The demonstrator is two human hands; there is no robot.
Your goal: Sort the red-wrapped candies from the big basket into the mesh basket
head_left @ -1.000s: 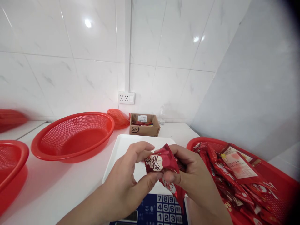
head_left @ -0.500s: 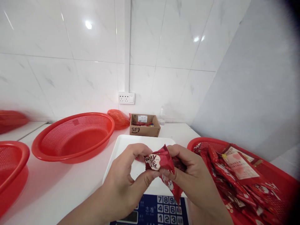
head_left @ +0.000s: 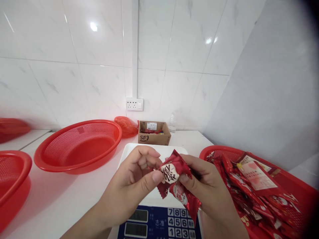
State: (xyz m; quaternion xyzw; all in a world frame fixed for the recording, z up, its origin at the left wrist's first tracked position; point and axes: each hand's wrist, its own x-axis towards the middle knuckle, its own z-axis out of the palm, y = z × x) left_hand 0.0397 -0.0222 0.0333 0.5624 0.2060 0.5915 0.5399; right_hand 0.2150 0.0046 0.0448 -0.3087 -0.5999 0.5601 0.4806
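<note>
Wall: white tiles with pale grey veining, a socket plate point(head_left: 134, 104) at 12 o'clock
Tabletop point(head_left: 59, 196): white, below the wall
Scale point(head_left: 159, 224): at 6 o'clock, blue keypad nearest, white tray point(head_left: 152, 199) beyond it and under the hands
Upper packet point(head_left: 171, 171): red and shiny with a cream patch and dark writing, held above the tray, tilted
Lower packet point(head_left: 183, 196): red, just beneath the upper one, its pointed end hanging toward 5 o'clock
Right hand point(head_left: 208, 186): fingers closed on both packets, thumb across the front
Left hand point(head_left: 131, 181): thumb at the upper packet's left edge, index finger raised and bent, the others curled; whether they grip it, I cannot tell
Box point(head_left: 154, 133): open cardboard at 12 o'clock, small packets inside
Red bag point(head_left: 126, 126): just beside the box, at 11 o'clock
Large basket point(head_left: 77, 146): red, at 10 o'clock
Near basket point(head_left: 13, 176): red, cut off by the view at 9 o'clock
Filled basket point(head_left: 221, 149): red, at 3 to 4 o'clock, heaped with red packets point(head_left: 249, 192)
</note>
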